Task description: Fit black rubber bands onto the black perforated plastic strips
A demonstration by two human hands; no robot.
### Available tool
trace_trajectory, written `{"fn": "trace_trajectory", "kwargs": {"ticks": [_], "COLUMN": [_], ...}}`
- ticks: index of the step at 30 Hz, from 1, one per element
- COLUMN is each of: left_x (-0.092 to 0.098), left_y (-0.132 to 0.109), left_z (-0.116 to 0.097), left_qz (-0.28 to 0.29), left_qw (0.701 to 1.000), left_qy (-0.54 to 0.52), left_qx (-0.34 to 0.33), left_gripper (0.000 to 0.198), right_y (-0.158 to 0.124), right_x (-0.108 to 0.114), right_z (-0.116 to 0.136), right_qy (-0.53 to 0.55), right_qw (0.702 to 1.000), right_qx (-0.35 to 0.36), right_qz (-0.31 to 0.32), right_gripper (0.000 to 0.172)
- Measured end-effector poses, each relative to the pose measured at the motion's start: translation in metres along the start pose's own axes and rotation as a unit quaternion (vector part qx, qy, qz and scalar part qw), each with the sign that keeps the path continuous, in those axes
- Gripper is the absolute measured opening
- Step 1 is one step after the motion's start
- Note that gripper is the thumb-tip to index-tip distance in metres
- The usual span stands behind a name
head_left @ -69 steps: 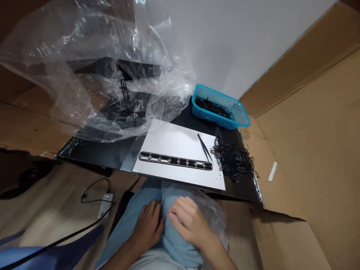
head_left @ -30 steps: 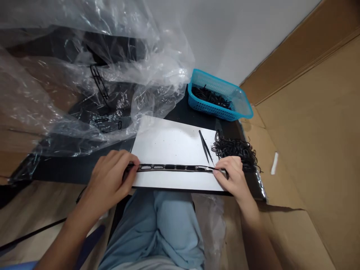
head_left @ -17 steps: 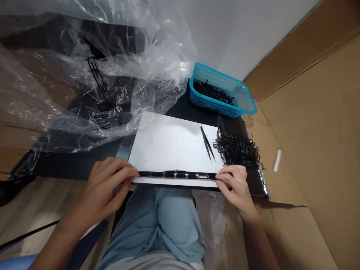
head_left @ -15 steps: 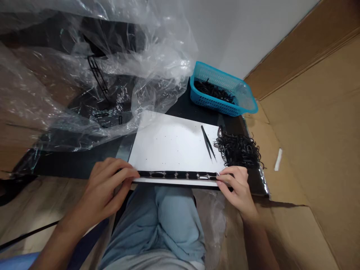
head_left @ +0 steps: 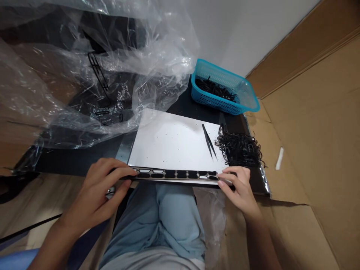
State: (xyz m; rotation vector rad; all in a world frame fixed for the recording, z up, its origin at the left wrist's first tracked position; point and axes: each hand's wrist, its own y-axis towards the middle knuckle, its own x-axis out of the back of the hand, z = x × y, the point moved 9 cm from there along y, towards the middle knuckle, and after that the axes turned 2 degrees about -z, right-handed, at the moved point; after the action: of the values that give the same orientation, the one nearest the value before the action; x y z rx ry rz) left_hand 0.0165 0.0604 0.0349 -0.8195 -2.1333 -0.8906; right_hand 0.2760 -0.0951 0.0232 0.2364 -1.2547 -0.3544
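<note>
Well, head view: the camera looks down at the person's lap and a black tabletop (head_left: 180,107).
Black slotted strip (head_left: 174,174): It lies along the near edge of the white sheet (head_left: 168,142), close to the person's body. Its long side runs left to right.
Left hand (head_left: 95,193): It holds the left end of the strip, with the fingers curled over it.
Right hand (head_left: 237,185): It holds the right end, with the fingertips on the strip.
Both hands: They are well apart, one at each end, and neither is nearer to the strip's middle.
Beside the right hand: Black tweezers (head_left: 209,141) lie on the sheet, and a heap of thin black loops (head_left: 240,150) sits just past its right edge.
Far right corner: A blue basket (head_left: 222,77) holds more black loops.
Far left: Clear plastic wrap (head_left: 112,93) lies over dark shapes.
Hidden: Fingers cover both strip ends. A small shiny thing (head_left: 110,192) by the left hand is too small to make out.
</note>
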Motion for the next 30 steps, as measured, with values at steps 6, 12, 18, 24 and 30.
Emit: {"fn": "trace_trajectory", "kwargs": {"ticks": [6,12,18,24,30], "left_x": [0.005,0.002,0.000,0.001,-0.001], "left_y": [0.005,0.011,0.011,0.012,0.017], "left_z": [0.008,0.013,0.020,0.036,0.042], "left_qz": [-0.002,0.012,0.036,0.048,0.068], "left_qw": [0.996,0.991,0.991,0.987,0.978], "left_qy": [0.089,0.121,0.092,0.043,0.030], "left_qx": [0.007,0.052,0.089,0.148,0.193], "left_gripper": [0.018,0.011,0.014,0.015,0.017], "right_y": [0.016,0.021,0.029,0.034,0.033], "right_x": [-0.006,-0.018,-0.015,-0.016,-0.015], "right_z": [-0.004,0.001,0.006,0.004,0.002], "right_qy": [-0.067,-0.058,-0.048,-0.051,-0.054], "right_qw": [0.996,0.991,0.993,0.994,0.994], "right_qx": [-0.013,-0.004,0.004,0.009,0.016], "right_qz": [0.048,0.118,0.105,0.097,0.092], "right_gripper": [0.013,0.015,0.017,0.016,0.016]}}
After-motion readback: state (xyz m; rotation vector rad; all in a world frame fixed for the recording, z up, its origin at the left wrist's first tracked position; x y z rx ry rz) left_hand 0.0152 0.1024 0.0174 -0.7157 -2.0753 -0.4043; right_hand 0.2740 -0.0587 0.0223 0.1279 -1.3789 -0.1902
